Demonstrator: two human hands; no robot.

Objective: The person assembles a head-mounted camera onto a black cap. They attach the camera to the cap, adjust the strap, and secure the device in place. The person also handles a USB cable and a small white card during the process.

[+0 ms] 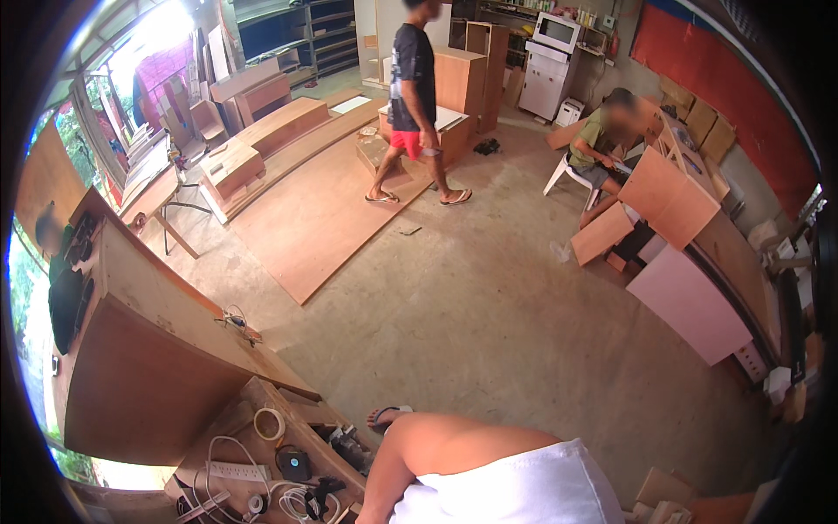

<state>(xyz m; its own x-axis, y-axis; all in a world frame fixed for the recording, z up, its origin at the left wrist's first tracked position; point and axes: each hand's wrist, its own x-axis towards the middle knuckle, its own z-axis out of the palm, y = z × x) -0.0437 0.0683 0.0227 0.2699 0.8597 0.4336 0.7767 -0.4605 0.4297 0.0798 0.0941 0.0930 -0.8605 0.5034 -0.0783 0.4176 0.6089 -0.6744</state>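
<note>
Neither of my hands shows in the head view. A bent bare limb of mine (454, 441) comes in at the lower edge beside white cloth (515, 489); I cannot tell whether it is an arm or a leg. Its lower end runs out of the picture next to a cluttered wooden bench. On that bench lie a roll of tape (269, 424), a white power strip (237, 472), a small black device (293, 463) and a coiled white cable (301, 502). A foot in a flip-flop (384, 419) rests on the floor just beyond the limb.
A large curved wooden panel (140, 375) stands at the left, with a partly hidden person (65, 288) behind it. One person (415, 87) walks past a flat wooden sheet (305, 218). Another (594, 144) sits on a white chair (563, 185) near wooden boxes (668, 196) at right.
</note>
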